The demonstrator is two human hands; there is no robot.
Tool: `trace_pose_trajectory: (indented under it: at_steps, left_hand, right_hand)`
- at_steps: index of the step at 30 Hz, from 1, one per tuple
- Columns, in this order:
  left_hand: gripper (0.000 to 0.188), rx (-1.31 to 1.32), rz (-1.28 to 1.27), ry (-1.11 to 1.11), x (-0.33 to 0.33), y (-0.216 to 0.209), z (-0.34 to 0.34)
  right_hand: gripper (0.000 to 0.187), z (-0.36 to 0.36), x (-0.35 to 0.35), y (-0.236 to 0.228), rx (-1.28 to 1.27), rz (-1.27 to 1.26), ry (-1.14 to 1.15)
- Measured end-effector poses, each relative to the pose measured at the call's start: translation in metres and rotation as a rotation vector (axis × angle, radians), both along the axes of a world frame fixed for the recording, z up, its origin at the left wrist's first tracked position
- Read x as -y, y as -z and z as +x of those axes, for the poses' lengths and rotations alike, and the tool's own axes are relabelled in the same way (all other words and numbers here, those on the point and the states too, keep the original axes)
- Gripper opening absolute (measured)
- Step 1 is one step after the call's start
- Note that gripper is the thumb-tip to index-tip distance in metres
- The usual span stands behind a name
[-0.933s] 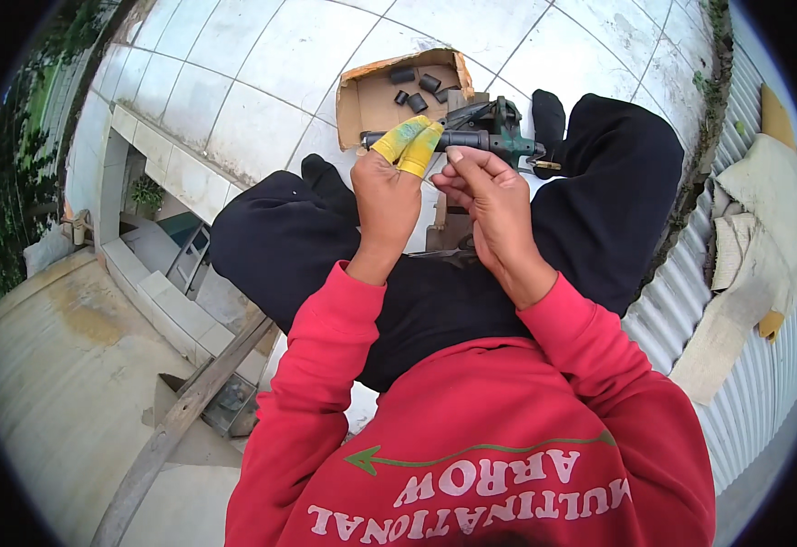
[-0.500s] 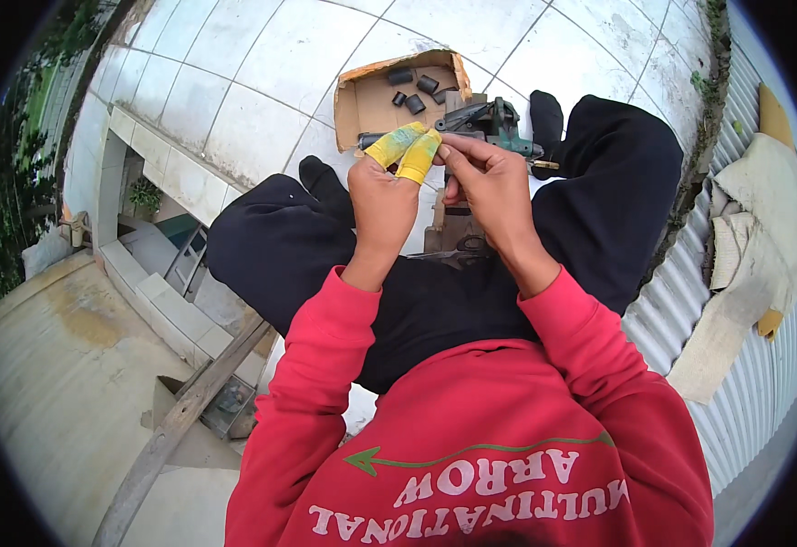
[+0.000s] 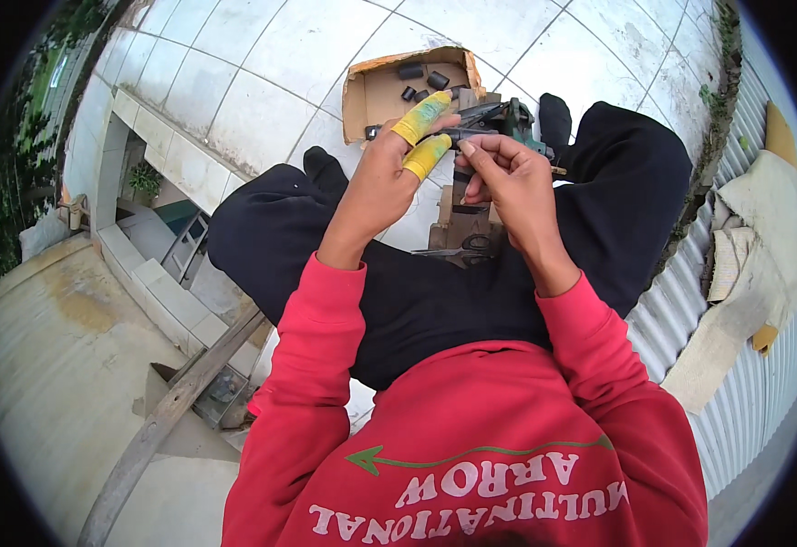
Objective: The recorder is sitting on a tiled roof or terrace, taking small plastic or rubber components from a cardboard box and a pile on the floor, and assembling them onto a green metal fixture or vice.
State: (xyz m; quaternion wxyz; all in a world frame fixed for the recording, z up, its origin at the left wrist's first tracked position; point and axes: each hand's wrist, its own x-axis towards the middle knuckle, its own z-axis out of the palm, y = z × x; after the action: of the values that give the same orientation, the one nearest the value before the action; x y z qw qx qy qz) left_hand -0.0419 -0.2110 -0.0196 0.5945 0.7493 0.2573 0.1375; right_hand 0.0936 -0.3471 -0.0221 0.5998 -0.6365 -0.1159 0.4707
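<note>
My left hand point(image 3: 382, 180), yellow tape wrapped round its thumb and index finger, closes about a dark rod point(image 3: 373, 132) lying crosswise in front of the vise. The rod's middle is partly hidden by the fingers. My right hand point(image 3: 513, 178) has its thumb and index finger pinched close to the left fingertips. What they hold, if anything, is too small to name. Just beyond the hands stands a green and dark metal vise point(image 3: 519, 123). Below the hands, a pair of scissors point(image 3: 476, 244) rests on a brown wooden block point(image 3: 462, 219) between my legs.
An open cardboard box point(image 3: 358, 111) with several short black tube pieces point(image 3: 439, 80) sits beyond my left hand on the white tiled floor point(image 3: 280, 55). Corrugated sheet point(image 3: 667, 319) and beige cloth point(image 3: 754, 237) lie to the right. A wooden beam point(image 3: 170, 415) crosses the lower left.
My left thumb and index finger have spread apart about the rod, and the left hand has tilted. My right hand has shifted slightly right, still pinched. The view has moved a little.
</note>
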Motion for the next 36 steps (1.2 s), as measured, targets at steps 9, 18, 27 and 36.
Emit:
trace_pose_trajectory:
  at_steps: [9,18,27,36]
  left_hand:
    - [0.039,-0.018,0.181,0.064,-0.008,0.01,0.005]
    - [0.057,0.001,0.088,0.017,-0.004,0.008,0.006]
    - [0.055,0.005,0.116,0.015,-0.005,0.011,0.007]
    - [0.053,0.024,0.133,-0.037,-0.001,0.013,0.009]
  right_hand:
    - [0.023,0.007,0.001,-0.001,0.027,-0.025,-0.046]
    - [0.015,-0.001,-0.003,-0.002,0.382,-0.059,0.012]
    - [0.016,0.0,-0.002,0.006,0.842,0.06,-0.007]
    - [0.015,0.003,0.001,0.002,1.188,0.07,-0.155]
